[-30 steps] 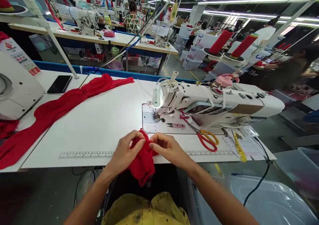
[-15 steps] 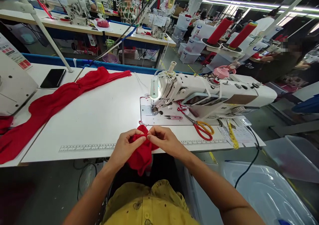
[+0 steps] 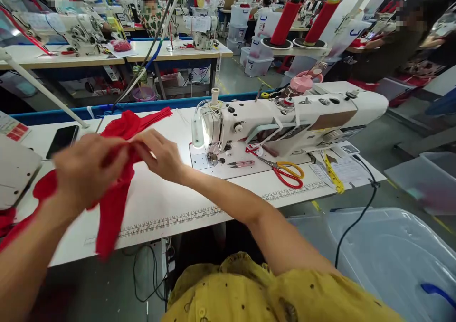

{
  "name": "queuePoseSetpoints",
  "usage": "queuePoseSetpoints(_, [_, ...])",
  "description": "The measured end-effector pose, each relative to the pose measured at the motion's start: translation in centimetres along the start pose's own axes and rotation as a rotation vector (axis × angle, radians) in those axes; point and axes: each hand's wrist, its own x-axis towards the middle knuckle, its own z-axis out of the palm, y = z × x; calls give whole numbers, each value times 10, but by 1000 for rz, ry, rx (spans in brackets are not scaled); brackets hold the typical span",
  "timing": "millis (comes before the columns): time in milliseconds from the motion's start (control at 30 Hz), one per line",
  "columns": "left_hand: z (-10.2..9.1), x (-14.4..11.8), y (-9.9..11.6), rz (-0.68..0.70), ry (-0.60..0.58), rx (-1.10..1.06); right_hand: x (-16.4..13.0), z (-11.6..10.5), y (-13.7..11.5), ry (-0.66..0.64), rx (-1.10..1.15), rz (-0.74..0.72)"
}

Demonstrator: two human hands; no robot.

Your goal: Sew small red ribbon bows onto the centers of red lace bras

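Both hands, left hand (image 3: 85, 172) and right hand (image 3: 160, 153), have swung toward nine o'clock, pinching the small red knit fabric piece (image 3: 112, 208) (lifted, dangling).

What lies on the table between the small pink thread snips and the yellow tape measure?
In the head view, the scissors with red and yellow handles lie between the thread snips and the tape measure.

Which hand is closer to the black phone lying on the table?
Left. The left hand, pinching the red fabric piece, is just right of and below the black phone. The right hand grips the same fabric farther right, toward the sewing machine.
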Motion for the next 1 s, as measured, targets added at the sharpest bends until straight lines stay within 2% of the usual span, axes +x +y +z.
queuePoseSetpoints(33, [13,-14,8,-34,-72,-69,-18,-10,13,-99,-58,-26])
queuePoseSetpoints(100, [47,-45,28,-40,-295,-261,-56,-33,43,-302,-126,-69])
queuePoseSetpoints(167, [82,-65,50,46,-426,-368,-85,-56,74,-419,-118,-76])
queuePoseSetpoints(200, [98,-69,60,124,-440,-362,-95,-67,87,-434,-133,-74])
queuePoseSetpoints(267, [122,-68,77,279,-384,-295,-106,-85,107,-459,-214,-107])
queuePoseSetpoints(333, [135,-62,91,373,-316,-232,-109,-99,119,-474,-340,-198])
queuePoseSetpoints(433, [140,-58,108,420,-290,-194,-113,-115,124,-487,-513,-346])
queuePoseSetpoints(500, [136,-59,118,475,-295,-142,-115,-124,122,-498,-572,-379])
queuePoseSetpoints(633, [123,-61,127,601,-353,-10,-119,-140,118,-590,-565,-377])
queuePoseSetpoints(767, [118,-56,125,644,-418,-25,-121,-147,121,-622,-535,-365])
queuePoseSetpoints(867, [119,-55,121,685,-398,-61,-124,-148,123,-614,-523,-345])
queuePoseSetpoints(1000, [120,-61,122,694,-383,23,-127,-148,120,-602,-461,-269])
